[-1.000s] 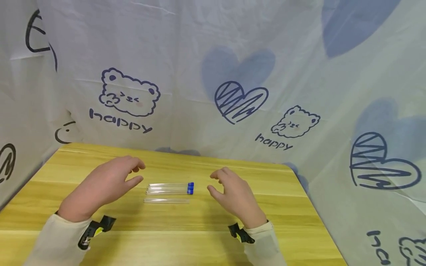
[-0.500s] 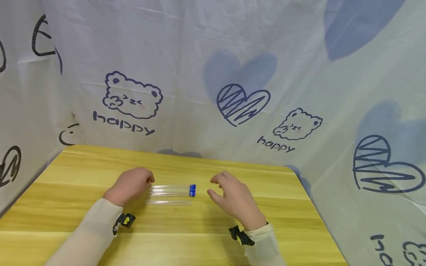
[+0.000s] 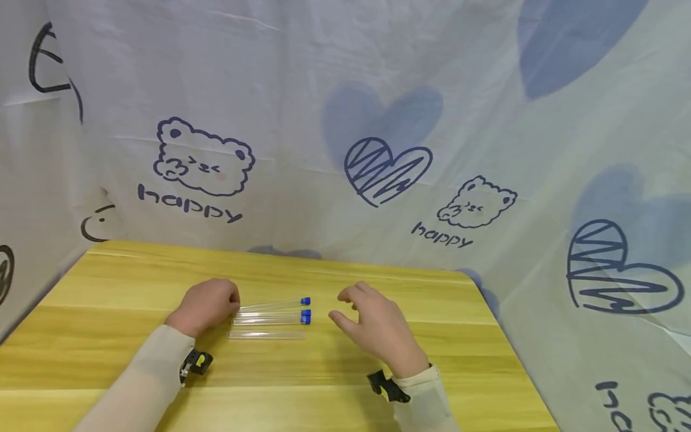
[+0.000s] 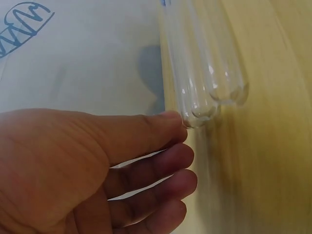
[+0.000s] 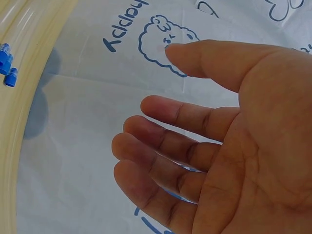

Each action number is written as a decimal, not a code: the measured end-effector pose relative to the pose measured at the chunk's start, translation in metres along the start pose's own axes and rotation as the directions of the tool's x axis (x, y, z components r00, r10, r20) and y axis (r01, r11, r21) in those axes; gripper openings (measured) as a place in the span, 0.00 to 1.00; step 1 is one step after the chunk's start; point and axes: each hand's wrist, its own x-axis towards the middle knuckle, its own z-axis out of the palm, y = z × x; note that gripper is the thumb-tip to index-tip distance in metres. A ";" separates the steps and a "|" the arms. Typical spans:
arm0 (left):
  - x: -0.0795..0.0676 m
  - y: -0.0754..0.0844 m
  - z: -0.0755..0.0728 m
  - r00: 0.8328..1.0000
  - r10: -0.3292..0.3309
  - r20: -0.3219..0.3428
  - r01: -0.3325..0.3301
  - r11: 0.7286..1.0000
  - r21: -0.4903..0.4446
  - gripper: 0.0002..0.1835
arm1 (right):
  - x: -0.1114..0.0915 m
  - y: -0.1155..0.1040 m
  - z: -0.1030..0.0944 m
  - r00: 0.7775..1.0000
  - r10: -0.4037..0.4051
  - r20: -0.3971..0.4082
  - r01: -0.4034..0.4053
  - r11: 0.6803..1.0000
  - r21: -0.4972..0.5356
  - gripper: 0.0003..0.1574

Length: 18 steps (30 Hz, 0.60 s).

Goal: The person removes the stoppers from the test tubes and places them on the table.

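Near the table's left middle, my left hand (image 3: 207, 303) pinches the rounded end of the farthest test tube (image 3: 272, 305), a clear one with a blue cap (image 3: 305, 301). That tube slants away from two more blue-capped tubes (image 3: 267, 320) lying side by side. Closest to me lies an uncapped clear tube (image 3: 267, 335). In the left wrist view, the thumb (image 4: 146, 134) meets the tube's end; the other fingers are loosely bent. My right hand (image 3: 380, 324) hovers beyond the capped ends, fingers relaxed, touching nothing. In the right wrist view, blue caps (image 5: 6, 63) appear at the left edge.
The tubes lie on a wood-grain table (image 3: 302, 390). A pale cloth (image 3: 302, 198) with printed bears and hearts hangs behind it and at both sides. Each wrist wears a small black camera mount (image 3: 197, 362).
My left hand has come right and down to the tubes' rounded ends and pinched the farthest one. That tube has swung apart from its two capped neighbours. The right hand stays nearly still.
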 end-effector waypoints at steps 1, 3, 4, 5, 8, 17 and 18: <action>0.001 -0.001 0.000 1.000 0.003 -0.003 -0.003 1.000 0.000 0.06 | 0.000 0.000 0.000 1.000 0.003 0.002 -0.003 1.000 -0.002 0.23; 0.002 -0.002 0.001 1.000 0.002 -0.005 -0.002 1.000 0.000 0.06 | 0.000 0.001 -0.001 1.000 0.008 0.005 -0.008 1.000 -0.001 0.24; 0.003 -0.003 0.002 1.000 0.000 -0.004 0.000 1.000 -0.002 0.06 | -0.001 0.001 -0.001 1.000 0.010 0.006 -0.010 1.000 0.000 0.25; 0.004 -0.004 0.003 1.000 0.000 -0.002 0.000 1.000 -0.004 0.06 | -0.001 0.001 -0.001 1.000 0.011 0.006 -0.011 1.000 0.000 0.25; 0.005 -0.006 0.004 1.000 -0.007 0.007 0.007 1.000 -0.010 0.06 | -0.001 0.002 -0.001 1.000 0.015 0.006 -0.015 1.000 0.009 0.25; 0.009 -0.005 0.004 0.999 -0.001 0.043 0.002 0.999 -0.035 0.04 | -0.002 0.003 -0.004 1.000 0.013 0.006 -0.013 1.000 0.010 0.25; 0.009 -0.005 0.004 0.999 0.003 0.044 -0.001 0.999 -0.035 0.04 | -0.002 0.003 -0.004 1.000 0.012 0.009 -0.012 1.000 0.014 0.25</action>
